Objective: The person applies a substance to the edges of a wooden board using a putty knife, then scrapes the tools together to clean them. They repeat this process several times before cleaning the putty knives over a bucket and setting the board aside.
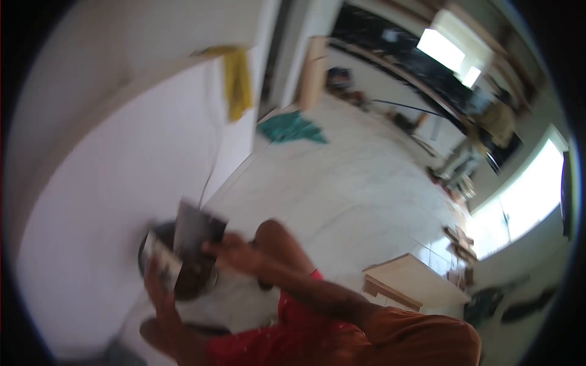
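My right hand (239,254) is closed on a flat, wide-bladed metal trowel (194,227), its handle mostly hidden by the fingers. Close by, my left hand (159,285) grips a small flat plate (162,259) with a whitish smeared face. Both tools are over a dark round bucket (195,279), whose inside is mostly covered by them. Motion blur hides whether the two blades touch.
A low white wall (140,146) stands at the left, with a yellow cloth (237,82) over its end and a thin cable hanging down. Green cloth (292,127) lies on the pale floor (342,183). A wooden board (415,277) is at right; another person (482,134) stands farther back.
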Action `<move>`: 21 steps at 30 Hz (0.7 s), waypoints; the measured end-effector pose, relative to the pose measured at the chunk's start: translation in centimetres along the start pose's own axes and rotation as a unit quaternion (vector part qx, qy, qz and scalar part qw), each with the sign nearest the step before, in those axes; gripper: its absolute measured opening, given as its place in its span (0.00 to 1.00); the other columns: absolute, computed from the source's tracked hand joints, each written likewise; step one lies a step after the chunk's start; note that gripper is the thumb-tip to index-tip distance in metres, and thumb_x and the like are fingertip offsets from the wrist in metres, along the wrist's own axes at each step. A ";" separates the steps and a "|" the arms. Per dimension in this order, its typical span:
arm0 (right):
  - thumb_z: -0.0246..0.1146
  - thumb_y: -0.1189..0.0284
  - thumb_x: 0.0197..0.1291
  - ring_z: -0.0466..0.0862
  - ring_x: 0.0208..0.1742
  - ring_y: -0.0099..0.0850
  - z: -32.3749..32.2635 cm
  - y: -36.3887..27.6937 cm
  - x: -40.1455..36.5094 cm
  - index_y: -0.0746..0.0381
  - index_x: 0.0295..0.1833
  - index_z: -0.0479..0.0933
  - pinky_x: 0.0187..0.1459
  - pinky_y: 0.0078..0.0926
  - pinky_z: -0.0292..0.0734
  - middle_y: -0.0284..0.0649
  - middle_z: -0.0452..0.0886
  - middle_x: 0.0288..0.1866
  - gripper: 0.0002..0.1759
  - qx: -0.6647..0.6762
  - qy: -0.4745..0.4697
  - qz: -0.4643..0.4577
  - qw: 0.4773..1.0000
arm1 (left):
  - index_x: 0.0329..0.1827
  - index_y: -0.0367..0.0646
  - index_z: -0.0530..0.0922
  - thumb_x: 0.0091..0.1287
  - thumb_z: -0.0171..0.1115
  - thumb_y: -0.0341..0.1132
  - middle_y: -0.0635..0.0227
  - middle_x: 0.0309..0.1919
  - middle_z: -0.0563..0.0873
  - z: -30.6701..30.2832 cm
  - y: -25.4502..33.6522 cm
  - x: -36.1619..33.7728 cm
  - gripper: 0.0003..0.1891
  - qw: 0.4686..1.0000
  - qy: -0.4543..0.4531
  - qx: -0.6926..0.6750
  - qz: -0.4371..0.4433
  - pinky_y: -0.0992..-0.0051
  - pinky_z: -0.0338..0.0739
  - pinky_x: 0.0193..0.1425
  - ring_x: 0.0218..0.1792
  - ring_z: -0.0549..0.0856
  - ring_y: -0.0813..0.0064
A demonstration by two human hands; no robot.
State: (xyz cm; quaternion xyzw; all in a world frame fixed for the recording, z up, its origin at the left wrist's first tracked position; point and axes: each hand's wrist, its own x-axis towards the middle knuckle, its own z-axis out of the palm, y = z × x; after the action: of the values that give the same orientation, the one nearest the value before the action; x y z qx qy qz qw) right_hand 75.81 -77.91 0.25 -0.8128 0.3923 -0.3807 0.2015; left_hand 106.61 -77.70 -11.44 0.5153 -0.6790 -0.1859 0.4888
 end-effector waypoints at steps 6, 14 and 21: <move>0.66 0.72 0.63 0.71 0.20 0.21 1.7 0.8 1.6 0.62 0.44 0.81 0.22 0.24 0.65 0.30 0.76 0.24 0.06 0.080 0.076 0.015 0.994 | 0.62 0.34 0.77 0.73 0.60 0.50 0.59 0.51 0.85 0.0 5.0 2.3 0.27 0.863 0.088 -0.395 -0.303 0.69 0.77 0.57 0.51 0.85 0.66; 0.60 0.69 0.72 0.65 0.25 0.12 4.1 -0.9 3.3 0.66 0.40 0.80 0.26 0.16 0.61 0.25 0.73 0.26 0.10 0.375 -0.011 0.233 0.897 | 0.57 0.37 0.76 0.73 0.64 0.36 0.67 0.44 0.86 0.2 7.3 2.4 0.16 0.756 0.137 -0.531 -0.358 0.75 0.86 0.44 0.40 0.88 0.77; 0.53 0.88 0.60 0.73 0.66 0.39 5.2 -2.4 3.7 0.63 0.73 0.66 0.64 0.33 0.70 0.47 0.74 0.66 0.33 0.232 -0.119 -0.056 0.964 | 0.60 0.34 0.75 0.72 0.65 0.36 0.63 0.47 0.85 0.1 8.1 2.5 0.18 0.727 0.168 -0.562 -0.357 0.74 0.88 0.46 0.43 0.88 0.75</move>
State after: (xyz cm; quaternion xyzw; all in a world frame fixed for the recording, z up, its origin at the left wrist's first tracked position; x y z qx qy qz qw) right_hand 82.50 -79.28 0.17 -0.8040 0.2205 -0.3726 0.4076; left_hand 102.37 -76.69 -4.14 0.3732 -0.1230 -0.6051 0.6924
